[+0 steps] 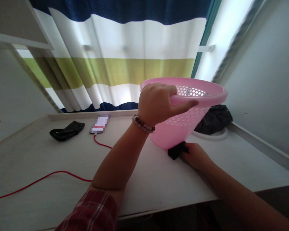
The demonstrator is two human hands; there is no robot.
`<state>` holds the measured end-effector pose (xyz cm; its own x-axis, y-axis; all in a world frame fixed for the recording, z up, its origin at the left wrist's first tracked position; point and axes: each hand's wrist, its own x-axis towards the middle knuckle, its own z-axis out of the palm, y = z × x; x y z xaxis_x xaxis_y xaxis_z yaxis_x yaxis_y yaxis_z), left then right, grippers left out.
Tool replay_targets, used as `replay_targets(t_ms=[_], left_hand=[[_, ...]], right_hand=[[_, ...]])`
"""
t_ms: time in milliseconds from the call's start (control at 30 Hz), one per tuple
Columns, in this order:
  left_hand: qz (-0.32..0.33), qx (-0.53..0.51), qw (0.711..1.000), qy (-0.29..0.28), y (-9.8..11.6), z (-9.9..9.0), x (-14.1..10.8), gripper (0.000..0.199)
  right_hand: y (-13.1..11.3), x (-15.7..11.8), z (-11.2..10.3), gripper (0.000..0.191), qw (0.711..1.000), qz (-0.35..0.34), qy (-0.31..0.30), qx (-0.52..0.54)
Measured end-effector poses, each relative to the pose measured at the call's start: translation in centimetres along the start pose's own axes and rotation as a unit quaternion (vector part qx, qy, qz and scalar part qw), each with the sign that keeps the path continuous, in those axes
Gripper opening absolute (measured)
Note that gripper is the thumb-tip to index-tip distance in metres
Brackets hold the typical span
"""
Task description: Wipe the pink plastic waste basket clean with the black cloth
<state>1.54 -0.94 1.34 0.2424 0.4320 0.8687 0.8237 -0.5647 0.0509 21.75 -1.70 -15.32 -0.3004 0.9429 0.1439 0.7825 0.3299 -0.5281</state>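
A pink plastic wastebasket [174, 136] with a mesh upper wall stands in front of me, its rim leaning to the right. My left hand [156, 102] is closed on the near left side of the rim, thumb outside and fingers over the inside. Low by the basket's base, my right hand [197, 155] pinches a crumpled black cloth [175, 150]. The cloth is at or against the bottom edge of the basket; I cannot tell whether it presses there. The right fingertips are partly hidden behind it.
On the white desk [144, 192] lie a black plastic bundle [66, 131] and a phone [100, 124] on a red cable [62, 171]. Behind the basket sit a black plastic bag [216, 118] and a white ring [214, 134]. A striped curtain [125, 70] hangs at the back.
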Motion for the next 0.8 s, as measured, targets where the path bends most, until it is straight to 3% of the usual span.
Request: replay_targets(t_ms=[200,433,533,633,800], left_hand=[[0.015,-0.002,1.0,0.013,0.0,-0.1,0.2,0.061],[0.012,-0.003,1.0,0.012,0.1,-0.1,0.3,0.06],[0.013,-0.006,1.0,0.009,0.0,-0.1,0.3,0.06],[0.013,-0.005,1.0,0.016,0.0,0.0,0.3,0.06],[0.022,0.007,1.0,0.017,0.0,0.0,0.2,0.06]], right_hand=[[-1.0,0.0,-1.3,0.014,1.0,0.004,0.005,-0.026],[-4.4,-0.2,-6.1,0.016,0.992,-0.068,0.11,0.012],[-5.6,-0.2,-7.1,0.016,0.985,-0.09,0.146,0.004],[-5.8,0.0,-5.9,0.016,0.989,-0.072,0.121,-0.045],[-4.1,0.4,-0.9,0.015,0.993,-0.02,-0.005,-0.115]])
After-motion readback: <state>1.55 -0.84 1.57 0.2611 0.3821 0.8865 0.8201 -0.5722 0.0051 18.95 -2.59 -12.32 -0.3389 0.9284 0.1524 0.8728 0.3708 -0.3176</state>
